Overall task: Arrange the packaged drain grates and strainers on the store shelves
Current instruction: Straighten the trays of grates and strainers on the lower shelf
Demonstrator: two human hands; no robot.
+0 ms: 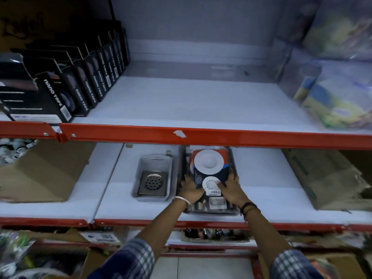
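Item held: my left hand (pixel 190 189) and right hand (pixel 231 188) clamp the strainer pack (pixel 209 170) atop the stack (pixel 213 206). Risk: slick packaging sliding off, toppling.

Shop: red-edged shelves (pixel 201 135), boxed stock (pixel 54 93).

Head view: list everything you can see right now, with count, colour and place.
strainer pack: one on top of a stack, dark card with white discs, middle shelf, centre.
drain grate pack: one, clear pack with steel square grate, middle shelf, left of the stack, apart from it.
nano tape boxes: a row, count unclear, black, upper shelf, left.
plastic bags: several, yellow-blue print, blurred, upper shelf, right.
cardboard boxes: two, brown, middle shelf, far left and far right.
shelf rails: red, front edges.
left hand: on the strainer pack's left edge.
right hand: on its right edge.
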